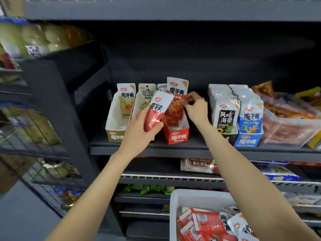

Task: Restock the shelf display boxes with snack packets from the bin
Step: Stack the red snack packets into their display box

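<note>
You have open dark room above and behind the display boxes, up to the upper shelf (pixel 156 11). The yellow box (pixel 115 126) holds one packet at its back, so its front is free. The red box (pixel 176 133) has upright packets behind and a gap in front. Right of it, bare shelf (pixel 198 136) separates it from the tightly packed black box (pixel 225 138) and blue box (pixel 247 139)
</note>
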### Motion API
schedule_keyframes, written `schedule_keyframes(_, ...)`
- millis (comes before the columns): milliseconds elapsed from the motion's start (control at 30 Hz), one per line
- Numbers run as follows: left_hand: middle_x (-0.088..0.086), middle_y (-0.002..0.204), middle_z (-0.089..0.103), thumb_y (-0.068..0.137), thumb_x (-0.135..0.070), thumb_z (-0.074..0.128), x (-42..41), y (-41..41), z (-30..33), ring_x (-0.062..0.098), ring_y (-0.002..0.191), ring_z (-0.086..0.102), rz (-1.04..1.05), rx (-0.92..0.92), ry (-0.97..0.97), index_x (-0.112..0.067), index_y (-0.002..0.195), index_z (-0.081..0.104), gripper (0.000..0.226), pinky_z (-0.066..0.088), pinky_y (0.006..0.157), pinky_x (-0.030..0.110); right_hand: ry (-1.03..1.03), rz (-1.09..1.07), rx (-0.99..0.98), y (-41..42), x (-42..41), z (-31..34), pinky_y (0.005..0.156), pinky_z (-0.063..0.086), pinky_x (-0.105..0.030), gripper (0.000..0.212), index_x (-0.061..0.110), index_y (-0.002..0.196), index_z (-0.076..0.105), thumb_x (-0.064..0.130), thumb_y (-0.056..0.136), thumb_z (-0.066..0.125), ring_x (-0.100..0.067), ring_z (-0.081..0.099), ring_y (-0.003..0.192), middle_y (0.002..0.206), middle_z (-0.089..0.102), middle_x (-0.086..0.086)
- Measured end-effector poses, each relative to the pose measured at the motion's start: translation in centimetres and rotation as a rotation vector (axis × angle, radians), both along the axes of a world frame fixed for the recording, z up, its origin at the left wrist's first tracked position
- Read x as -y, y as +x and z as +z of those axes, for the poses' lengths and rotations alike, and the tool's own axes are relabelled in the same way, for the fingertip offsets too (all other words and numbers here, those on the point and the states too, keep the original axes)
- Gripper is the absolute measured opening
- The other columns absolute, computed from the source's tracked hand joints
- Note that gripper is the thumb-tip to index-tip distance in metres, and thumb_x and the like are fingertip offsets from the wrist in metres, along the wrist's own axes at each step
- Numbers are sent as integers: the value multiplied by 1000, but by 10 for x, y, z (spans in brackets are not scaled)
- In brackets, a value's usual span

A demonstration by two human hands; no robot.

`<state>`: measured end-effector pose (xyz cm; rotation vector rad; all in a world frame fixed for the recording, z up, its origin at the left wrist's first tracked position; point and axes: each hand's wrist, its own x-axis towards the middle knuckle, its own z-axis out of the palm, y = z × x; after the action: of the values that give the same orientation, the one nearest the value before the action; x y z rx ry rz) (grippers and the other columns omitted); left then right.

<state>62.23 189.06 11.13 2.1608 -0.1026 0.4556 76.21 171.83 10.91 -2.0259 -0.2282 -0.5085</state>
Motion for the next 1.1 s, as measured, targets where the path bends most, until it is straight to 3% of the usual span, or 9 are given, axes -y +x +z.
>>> schedule_keyframes(133,-12,142,43,97,-38,44,-2,14,8,-3,124,38,-63,-54,-129,-26,147,27,54,31,98,13,-123,-40,-21,8,-5,-7,85,45,-32,15,13,95,70,18,81,71,-31,55,105,103,63,-9)
schedule_keyframes(200,-14,142,39,100,-35,41,0,21,11,-9,124,37,-75,-57,-234,-28,148,24,51,32,105,16,-196,-65,-17,9,-9,-10,80,44,-29,16,11,96,68,16,81,71,-30,55,102,117,54,-14)
schedule_keyframes(267,-18,141,35,101,-25,38,3,27,13,-21,114,39,-94,-29,-291,-31,148,18,52,37,95,8,-238,-86,-21,5,-13,-12,70,43,-29,17,11,96,62,15,81,69,-28,58,95,119,51,-11)
schedule_keyframes(400,-13,136,42,102,-19,35,6,34,15,4,112,55,-112,-43,-357,-33,147,15,52,51,90,25,-392,-103,26,0,-14,-16,60,41,-29,23,13,105,53,15,85,65,-30,63,83,97,62,-10)
schedule_keyframes(467,-23,119,51,102,-18,35,5,39,16,2,110,56,-100,-27,-356,-30,139,32,39,48,88,18,-437,-96,40,-5,-9,-14,60,40,-28,28,16,112,52,10,86,61,-33,64,83,92,64,-11)
schedule_keyframes(533,-15,113,59,101,-20,40,5,46,16,8,108,59,-51,10,-336,-19,130,46,29,50,86,23,-460,-125,50,-12,-2,-13,61,39,-29,36,17,119,50,7,86,58,-35,63,86,95,66,-13)
schedule_keyframes(800,4,129,55,100,-15,42,60,89,20,17,116,55,-26,-26,-515,-14,130,43,30,49,95,37,-405,-154,87,-32,15,-21,62,44,-35,32,13,120,49,14,88,55,-35,62,81,90,66,-13)
schedule_keyframes(967,4,122,59,99,-14,43,63,104,9,10,105,56,98,81,-281,-10,129,45,30,47,87,25,-296,11,39,-35,21,-20,73,51,-35,29,18,121,54,19,92,56,-23,64,82,104,66,-6)
schedule_keyframes(1100,3,110,67,92,-20,60,51,102,-2,14,98,62,214,206,-40,-11,114,58,24,49,83,27,-207,73,-4,-35,27,-22,84,50,-32,29,18,125,56,19,96,49,-18,61,97,113,64,-5)
